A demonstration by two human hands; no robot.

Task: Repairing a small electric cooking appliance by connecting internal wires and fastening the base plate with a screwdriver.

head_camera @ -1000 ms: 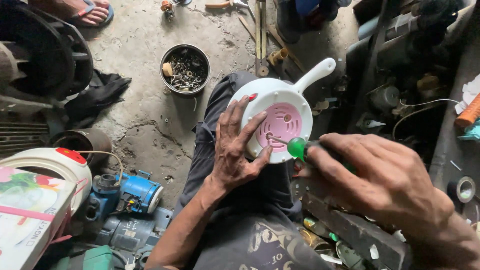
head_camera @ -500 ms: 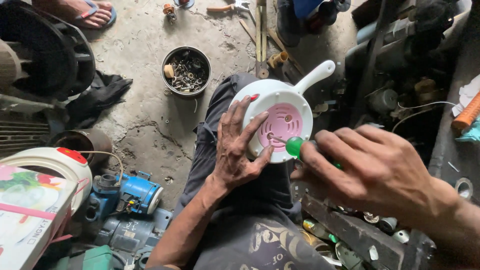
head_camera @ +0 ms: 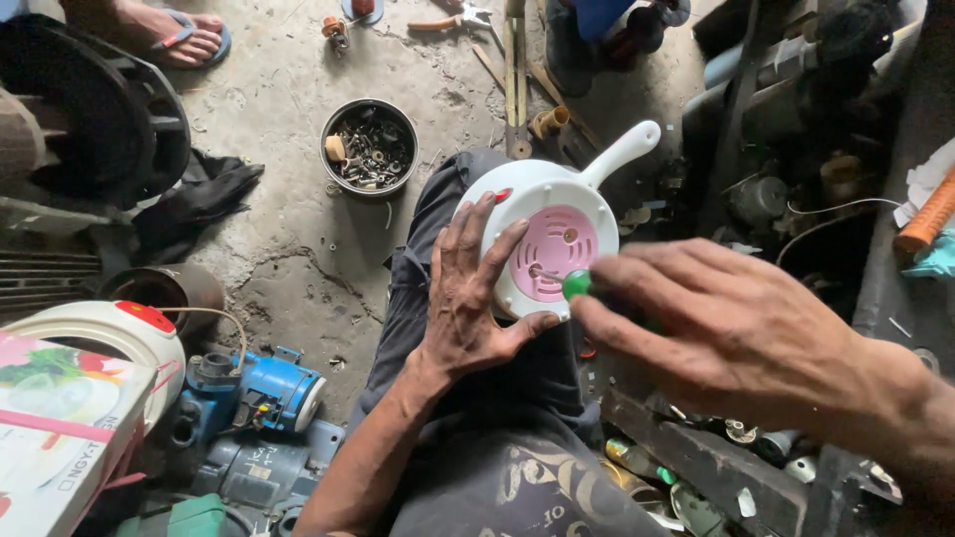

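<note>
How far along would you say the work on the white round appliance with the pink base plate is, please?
Done: the white round appliance with a pink base plate lies upside down on the person's knee, steadied by the left hand. In hand: the right hand holds a green-handled screwdriver, its tip on the pink plate. Left: the plate is still seated on the body; how many screws remain is too small to tell.

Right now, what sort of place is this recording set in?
Probably a small repair workshop run at floor level. A round tin of loose screws and bits sits on the bare concrete floor, a blue motor lies nearby, and the right hand drives a green-handled screwdriver into a white appliance.
</note>
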